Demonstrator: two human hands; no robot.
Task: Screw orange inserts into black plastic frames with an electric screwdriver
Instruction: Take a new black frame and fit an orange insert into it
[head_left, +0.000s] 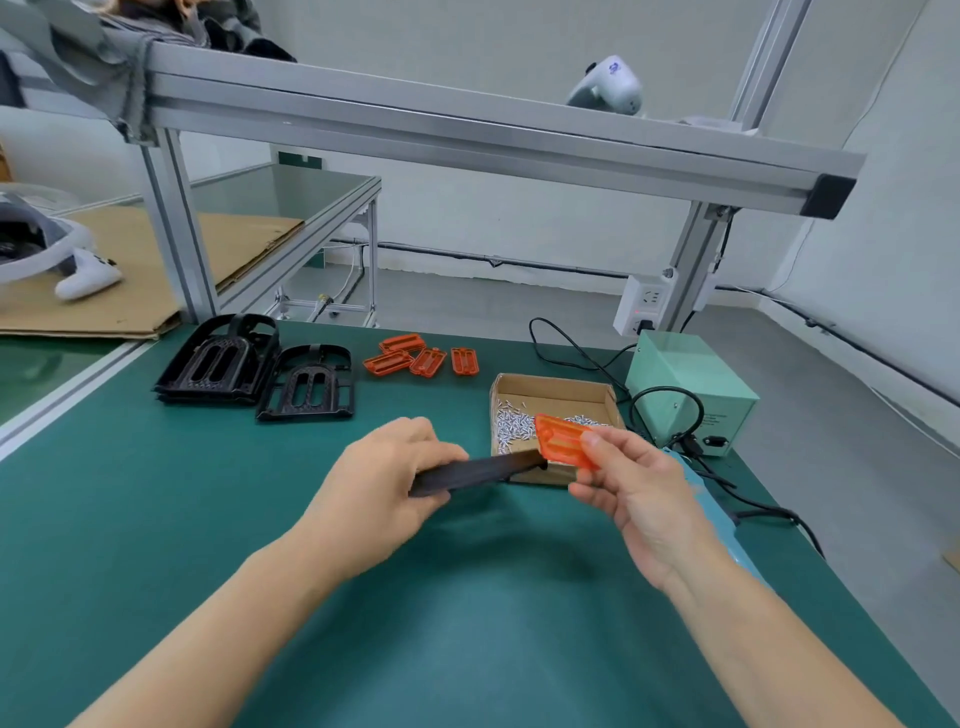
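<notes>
My left hand (384, 483) grips a black plastic frame (483, 472), seen edge-on above the green mat. My right hand (631, 488) pinches an orange insert (563, 441) between thumb and fingers, right at the frame's far end. More black frames (260, 371) lie stacked at the back left of the mat. Several loose orange inserts (418, 357) lie beside them. A blue electric screwdriver (711, 506) lies on the mat, mostly hidden behind my right hand and forearm.
An open cardboard box of small silver screws (550, 410) stands just behind my hands. A pale green power supply (691, 389) with black cables sits at the right edge. An aluminium beam (467, 130) crosses overhead. Cardboard sheets (130, 280) lie on the left bench.
</notes>
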